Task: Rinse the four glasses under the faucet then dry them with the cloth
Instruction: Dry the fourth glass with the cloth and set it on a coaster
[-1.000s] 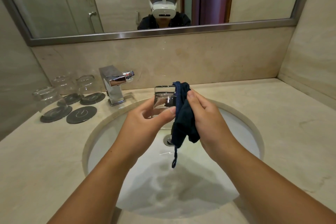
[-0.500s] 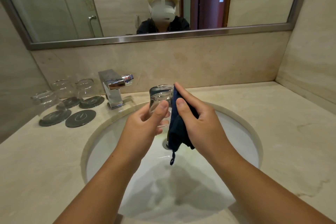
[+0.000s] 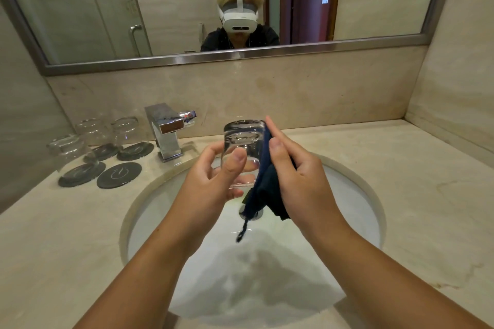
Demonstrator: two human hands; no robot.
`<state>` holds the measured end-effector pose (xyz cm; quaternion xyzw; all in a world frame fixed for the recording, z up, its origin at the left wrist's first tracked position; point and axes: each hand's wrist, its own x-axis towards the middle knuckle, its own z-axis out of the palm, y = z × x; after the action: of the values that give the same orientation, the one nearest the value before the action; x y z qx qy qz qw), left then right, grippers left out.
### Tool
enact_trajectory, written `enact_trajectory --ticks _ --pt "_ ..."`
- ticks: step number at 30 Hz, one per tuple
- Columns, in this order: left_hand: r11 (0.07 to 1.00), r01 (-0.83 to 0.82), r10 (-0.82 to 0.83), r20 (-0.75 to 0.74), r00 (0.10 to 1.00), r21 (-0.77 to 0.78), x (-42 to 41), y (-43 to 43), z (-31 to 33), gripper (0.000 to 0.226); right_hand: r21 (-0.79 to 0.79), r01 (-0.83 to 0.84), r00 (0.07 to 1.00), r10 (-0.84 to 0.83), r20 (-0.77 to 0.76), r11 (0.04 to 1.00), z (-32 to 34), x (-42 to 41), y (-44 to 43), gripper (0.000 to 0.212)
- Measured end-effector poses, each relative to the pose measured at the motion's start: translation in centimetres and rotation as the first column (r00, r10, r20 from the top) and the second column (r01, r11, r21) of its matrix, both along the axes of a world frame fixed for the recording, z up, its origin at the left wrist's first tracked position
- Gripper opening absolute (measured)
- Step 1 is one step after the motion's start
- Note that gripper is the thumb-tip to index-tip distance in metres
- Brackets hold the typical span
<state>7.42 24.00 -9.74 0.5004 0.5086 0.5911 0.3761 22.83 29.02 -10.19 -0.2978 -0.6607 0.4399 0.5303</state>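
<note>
Over the middle of the sink (image 3: 149,195), the left hand (image 3: 211,176) gripped a clear glass (image 3: 242,147), thumb across the near wall and the other fingers curled round the far side. The glass was held base up and tilted, its mouth facing down towards the basin, with nothing to be seen inside it but the fingers showing through the wall. At 3 o'clock of the glass the right hand (image 3: 302,176) held the dark blue cloth (image 3: 267,189) against its side, pinching the fabric between thumb and outstretched forefinger while the rest bunched in the palm. A thin tail of cloth hung down past the drain (image 3: 254,215), which sat in the middle of the white bowl. At 11 o'clock of the sink stood the chrome faucet (image 3: 167,133), on the beige counter (image 3: 401,195). Further out at 10 o'clock, three more glasses (image 3: 92,131) stood mouth down on dark round coasters (image 3: 80,173), close together by the left wall; whether they held any drops I could not tell. A fourth coaster (image 3: 119,175) lay just beside them, nearest the sink, its top showing. At 12 o'clock a framed mirror (image 3: 187,8) hung above the backsplash and reflected the person wearing a white headset.
</note>
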Motion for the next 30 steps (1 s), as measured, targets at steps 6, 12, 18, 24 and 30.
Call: enact_trajectory --ticks 6,12,18,24,30 --pt "0.997 0.001 -0.012 -0.152 0.988 -0.071 0.82 -0.20 0.46 0.033 -0.085 0.040 0.999 -0.043 -0.031 0.996 -0.08 0.11 0.45 0.036" --pt "0.990 -0.143 0.144 -0.095 0.985 0.020 0.12 0.03 -0.15 0.062 -0.057 0.054 0.999 -0.054 0.002 0.997 -0.32 0.09 0.37 0.038" --pt "0.998 -0.046 0.045 0.034 0.998 0.034 -0.13 -0.26 0.45 0.057 -0.229 -0.074 0.989 0.042 -0.140 0.971 -0.15 0.05 0.75 0.035" --pt "0.992 -0.123 0.125 -0.071 0.990 0.043 -0.04 -0.01 0.40 0.040 -0.321 -0.098 0.978 0.031 -0.206 0.942 -0.19 -0.11 0.76 0.033" --pt "0.982 -0.167 0.178 -0.147 0.973 0.084 0.41 -0.40 0.49 0.037 -0.160 0.078 0.995 -0.086 -0.048 0.984 -0.14 -0.11 0.14 0.038"
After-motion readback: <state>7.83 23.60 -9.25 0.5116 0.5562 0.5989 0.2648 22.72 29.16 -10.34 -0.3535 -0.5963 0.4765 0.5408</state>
